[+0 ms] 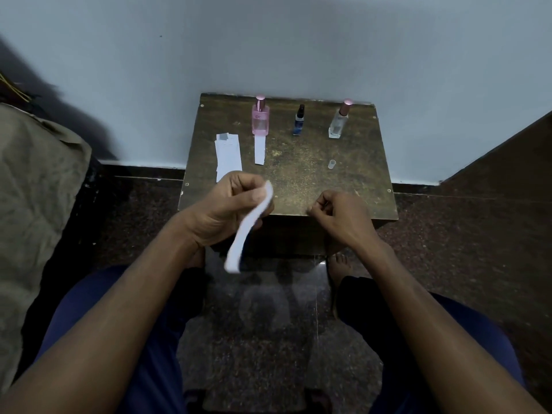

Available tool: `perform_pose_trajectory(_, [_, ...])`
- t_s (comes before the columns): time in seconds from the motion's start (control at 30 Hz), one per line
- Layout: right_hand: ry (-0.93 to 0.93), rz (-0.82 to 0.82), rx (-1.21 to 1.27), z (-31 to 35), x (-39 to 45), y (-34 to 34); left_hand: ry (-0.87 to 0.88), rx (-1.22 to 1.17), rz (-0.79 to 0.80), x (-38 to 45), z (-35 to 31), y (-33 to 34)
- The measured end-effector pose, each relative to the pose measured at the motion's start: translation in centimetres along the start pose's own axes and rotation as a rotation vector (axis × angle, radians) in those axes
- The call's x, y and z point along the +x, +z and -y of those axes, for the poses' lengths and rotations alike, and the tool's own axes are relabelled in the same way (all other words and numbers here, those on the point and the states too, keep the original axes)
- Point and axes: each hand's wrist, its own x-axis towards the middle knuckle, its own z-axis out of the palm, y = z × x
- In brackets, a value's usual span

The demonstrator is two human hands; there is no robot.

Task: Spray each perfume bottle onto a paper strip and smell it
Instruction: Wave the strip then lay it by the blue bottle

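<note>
The pink bottle (260, 120) has a small mark like "DC" on it, too blurry to be sure.

Table (298, 180): bottles (260, 118), paper strips (228, 156), perhaps cap (332, 164).

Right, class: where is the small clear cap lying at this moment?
In the head view the clear cap lies on the table, right of centre, in front of the clear bottle and beyond the right hand.
</note>
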Motion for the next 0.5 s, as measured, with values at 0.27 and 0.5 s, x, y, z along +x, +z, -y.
perform_pose_trajectory(0.27, [0.008,-0.005,-0.043,-0.1,0.3,0.0,-0.097,0.32,-0.276,0.7,0.7,-0.5])
perform_pose_trajectory(0.5, [0.009,-0.008,-0.03,-0.1,0.3,0.4,-0.107,1.081,-0.395,1.2,1.3,-1.7])
